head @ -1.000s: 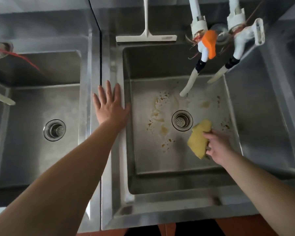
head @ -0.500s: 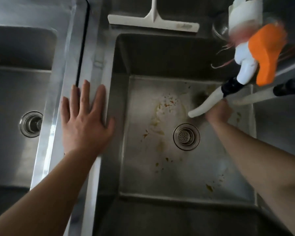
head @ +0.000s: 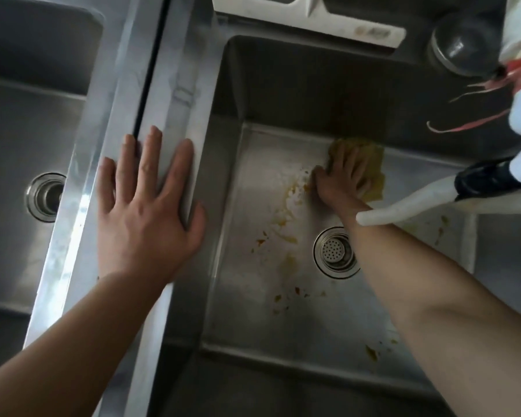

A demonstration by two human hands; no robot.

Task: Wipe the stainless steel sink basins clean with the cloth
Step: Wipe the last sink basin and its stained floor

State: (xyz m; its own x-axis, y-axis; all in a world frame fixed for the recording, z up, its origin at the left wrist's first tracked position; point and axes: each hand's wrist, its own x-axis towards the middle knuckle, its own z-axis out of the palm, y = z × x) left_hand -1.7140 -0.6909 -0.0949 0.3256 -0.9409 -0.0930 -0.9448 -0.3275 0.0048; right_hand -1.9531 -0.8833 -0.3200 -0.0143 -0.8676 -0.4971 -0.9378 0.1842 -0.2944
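Since before, right hand (head: 340, 179) slid left, flat fingers pressing crumpled yellow cloth (head: 373, 173) on stained steel basin floor (head: 262, 296); left hand (head: 146, 206) lies spread on smooth rim (head: 175, 85).

White plastic squeegee head (head: 310, 18) on the back ledge; round steel bowl (head: 460, 43) beside it; white faucet spout with black collar (head: 427, 200) at right.

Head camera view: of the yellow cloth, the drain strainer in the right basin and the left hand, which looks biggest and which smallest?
1. Left hand, largest by far, though it rests on the rim nearer the camera.
2. Yellow cloth, partly hidden under the right hand.
3. Drain strainer, about the size of the visible cloth; too close to rank surely.
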